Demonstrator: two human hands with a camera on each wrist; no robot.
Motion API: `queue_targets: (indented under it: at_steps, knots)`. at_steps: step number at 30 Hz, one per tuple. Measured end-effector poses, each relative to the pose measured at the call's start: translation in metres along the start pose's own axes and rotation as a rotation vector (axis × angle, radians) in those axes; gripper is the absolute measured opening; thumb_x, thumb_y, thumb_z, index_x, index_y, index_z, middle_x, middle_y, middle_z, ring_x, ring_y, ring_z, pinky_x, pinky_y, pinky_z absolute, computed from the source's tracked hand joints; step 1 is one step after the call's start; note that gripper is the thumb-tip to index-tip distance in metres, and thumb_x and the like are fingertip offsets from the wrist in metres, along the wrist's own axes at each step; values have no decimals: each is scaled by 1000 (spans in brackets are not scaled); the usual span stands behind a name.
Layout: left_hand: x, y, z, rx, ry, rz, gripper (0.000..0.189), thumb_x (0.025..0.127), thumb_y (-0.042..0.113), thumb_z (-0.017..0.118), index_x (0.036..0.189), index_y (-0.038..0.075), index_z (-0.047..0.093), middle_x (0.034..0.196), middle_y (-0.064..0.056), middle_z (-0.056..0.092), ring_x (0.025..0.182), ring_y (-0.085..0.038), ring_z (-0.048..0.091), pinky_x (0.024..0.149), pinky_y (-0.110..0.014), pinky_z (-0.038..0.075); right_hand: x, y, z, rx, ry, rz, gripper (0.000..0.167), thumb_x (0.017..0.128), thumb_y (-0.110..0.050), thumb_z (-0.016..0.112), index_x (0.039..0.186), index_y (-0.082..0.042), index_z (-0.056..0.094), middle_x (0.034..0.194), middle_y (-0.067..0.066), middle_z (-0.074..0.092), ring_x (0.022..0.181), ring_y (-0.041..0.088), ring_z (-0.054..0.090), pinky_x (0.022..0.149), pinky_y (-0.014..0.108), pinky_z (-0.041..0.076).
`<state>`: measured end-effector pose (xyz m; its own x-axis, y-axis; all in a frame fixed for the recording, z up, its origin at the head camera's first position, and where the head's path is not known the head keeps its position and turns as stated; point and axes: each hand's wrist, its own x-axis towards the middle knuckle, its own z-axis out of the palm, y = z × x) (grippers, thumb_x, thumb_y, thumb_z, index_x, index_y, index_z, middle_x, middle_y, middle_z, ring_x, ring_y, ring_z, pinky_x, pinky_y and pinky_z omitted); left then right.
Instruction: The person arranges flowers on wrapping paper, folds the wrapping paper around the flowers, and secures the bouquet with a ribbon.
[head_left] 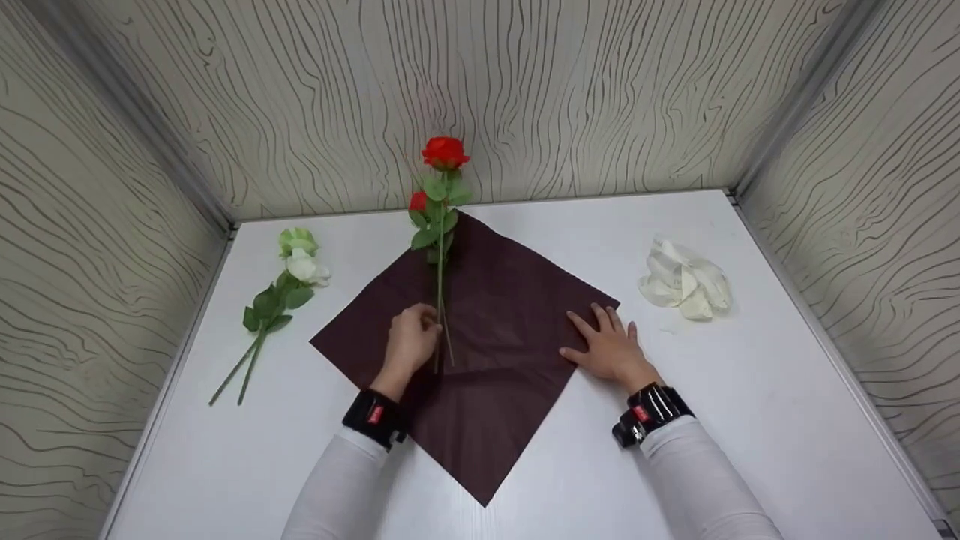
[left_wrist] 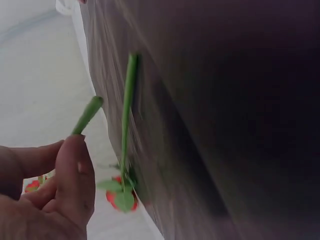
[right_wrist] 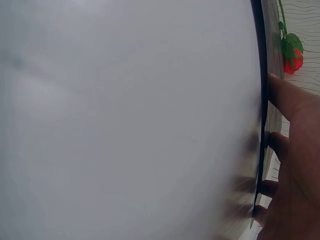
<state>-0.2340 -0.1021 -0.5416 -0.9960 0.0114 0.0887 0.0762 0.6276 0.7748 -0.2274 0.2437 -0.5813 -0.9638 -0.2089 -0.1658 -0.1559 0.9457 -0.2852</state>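
Observation:
A dark maroon square sheet (head_left: pixel 510 300) lies cornerwise on the white table. My left hand (head_left: pixel 411 337) pinches the lower stem of a red rose (head_left: pixel 445 154), which is held above the sheet's left part. In the left wrist view the end of the pinched stem (left_wrist: pixel 88 116) sticks out past the thumb. Below it, a second red rose (head_left: pixel 418 202) rests on the sheet, its bloom at the upper left edge and partly hidden by leaves. My right hand (head_left: pixel 609 351) rests with spread fingers on the sheet's right corner.
On the left of the table lie a white rose (head_left: pixel 306 266) and a pale green flower (head_left: pixel 298 241) with crossed stems. Some crumpled cream, ribbon-like material (head_left: pixel 686 281) sits at the right. A patterned wall (head_left: pixel 570 97) stands behind the table.

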Motion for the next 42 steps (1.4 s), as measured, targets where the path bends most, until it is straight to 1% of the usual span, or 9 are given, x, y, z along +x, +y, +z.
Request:
queue_targets:
  at_steps: [6,9,12,17,20,23,27,32,42]
  knots:
    - [1,19,34,-20,-71,-13,21,91,3,67,111,-1,67,88,-8,67,70,-17,64,65,-34,53,-1,1,-1,2,6,2,74,94,-58,54,154,-20,34,157,25,17,143,49,9,105,74,9]
    - [3,22,46,-32,-98,-42,20,90,3,67,109,-1,67,86,-7,67,66,-16,64,64,-33,54,0,1,-1,6,4,7,75,93,-59,54,154,-21,33,158,25,16,144,48,8,105,73,8]
    - [6,23,55,-35,-125,-103,19,90,3,66,108,-1,67,85,-6,66,63,-15,64,61,-31,54,0,2,1,6,-3,6,75,94,-59,54,155,-21,32,158,25,16,144,48,7,105,74,7]
    - [14,23,60,-51,-155,-209,17,90,3,65,107,-2,66,86,-9,67,61,-16,64,58,-29,54,0,1,2,-1,-16,6,75,94,-59,53,155,-21,32,158,25,15,144,48,6,106,73,7]
    - [20,23,61,-69,-160,-241,16,90,2,64,105,-2,68,92,-13,67,62,-17,65,57,-29,55,0,1,2,-6,-16,9,75,94,-59,53,155,-22,31,158,24,15,144,47,6,106,73,7]
    - [25,23,61,-57,-170,-257,18,91,2,64,107,-2,69,100,-15,68,63,-17,66,57,-29,55,1,1,2,-7,-14,11,75,94,-58,53,155,-21,31,158,24,15,144,47,7,106,73,7]
    - [28,25,64,-36,-192,-269,21,93,5,63,111,-2,69,105,-16,67,68,-18,67,59,-29,55,1,1,1,-9,-13,16,74,94,-58,53,155,-21,32,158,24,15,144,47,7,106,72,8]
    - [30,27,68,-55,-194,-266,18,92,5,66,108,-3,70,103,-17,68,70,-20,68,59,-28,56,0,0,0,-14,-5,17,74,94,-59,53,155,-22,32,158,24,16,144,46,8,107,72,9]
    - [33,26,76,-44,-196,-246,17,91,4,68,106,-3,71,99,-17,68,64,-18,67,54,-25,55,-1,0,-1,-1,-26,20,75,94,-59,53,155,-22,30,158,24,13,144,47,6,106,73,7]
